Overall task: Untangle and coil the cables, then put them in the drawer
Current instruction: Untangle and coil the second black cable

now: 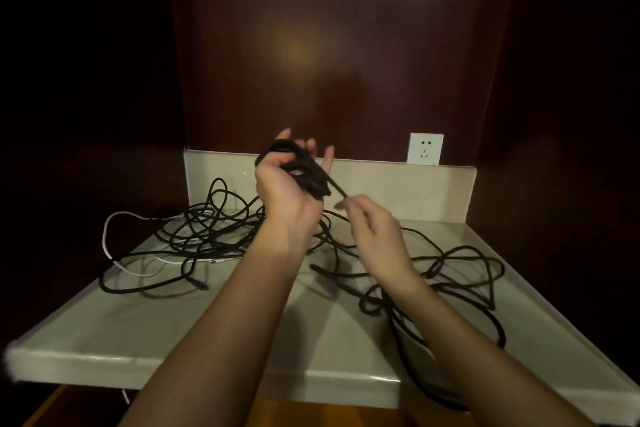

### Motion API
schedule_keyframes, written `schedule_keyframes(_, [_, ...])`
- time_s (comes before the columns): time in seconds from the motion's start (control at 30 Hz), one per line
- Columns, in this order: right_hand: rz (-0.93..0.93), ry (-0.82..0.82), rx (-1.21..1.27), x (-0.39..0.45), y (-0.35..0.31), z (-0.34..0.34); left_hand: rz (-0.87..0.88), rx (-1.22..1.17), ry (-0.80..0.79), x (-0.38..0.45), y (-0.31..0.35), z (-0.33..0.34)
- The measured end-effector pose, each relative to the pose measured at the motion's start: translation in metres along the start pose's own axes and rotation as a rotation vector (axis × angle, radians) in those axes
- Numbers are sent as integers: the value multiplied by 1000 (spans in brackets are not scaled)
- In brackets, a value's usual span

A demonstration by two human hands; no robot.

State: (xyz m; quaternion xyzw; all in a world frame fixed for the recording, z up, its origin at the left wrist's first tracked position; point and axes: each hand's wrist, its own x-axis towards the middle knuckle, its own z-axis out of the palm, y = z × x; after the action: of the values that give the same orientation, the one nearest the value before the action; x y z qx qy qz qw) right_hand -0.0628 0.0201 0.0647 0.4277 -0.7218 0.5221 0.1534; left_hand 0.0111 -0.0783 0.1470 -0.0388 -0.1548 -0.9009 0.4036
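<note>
A person's right hand [375, 236] pinches the free end of a black cable [337, 188]. Just beyond and left of that grip, the left hand [289, 184] is raised, its grip wrapped in a coiled bundle [304, 170] of that cable. Below both grips, tangled black cables [450, 274] and a white cable [114, 225] sprawl across the pale tabletop [138, 329]. Beyond, a wall socket [425, 148].

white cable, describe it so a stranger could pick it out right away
Start at the pale counter and go to its left end, into the tangle of black cables. The white cable loops out past the counter's left edge, the only light-coloured strand there.
</note>
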Motion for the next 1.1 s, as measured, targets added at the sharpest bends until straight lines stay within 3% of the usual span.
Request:
schedule_keyframes(0.1, [339,-91,499,-33,-4,1,239,103,63,7,5,-13])
schedule_keyframes(0.17, [449,-155,607,-48,-9,-4,493,333,77,10,5,-21])
schedule_keyframes(0.3, [-35,-215,35,-64,-8,-14,778,858,-100,-1,0,-33])
schedule_keyframes(0.4, [-300,-163,-359,-58,-7,-29,841,1281,-285,-1,-2,-48])
schedule_keyframes(0.57, [-649,-220,-500,-40,-14,-49,665,1785,-510,-6,-4,-62])
schedule_keyframes(0.63, [-745,-249,-475,-34,-18,-54,519,1800,-674,-13,-6,-64])
schedule_keyframes(0.73, [-810,-240,-370,-28,-28,-63,97,1683,-866,-28,2,-57])
schedule_keyframes(0.8, [-820,-235,-300,-25,-36,-66,-63,1612,-931,-41,7,-49])
schedule_keyframes(0.93, [-719,-245,-246,-23,-45,-69,-409,1344,-843,-57,12,-44])
schedule_keyframes(1.1, [-484,-452,-311,-16,-45,-75,-496,1772,-1031,-66,20,-39])
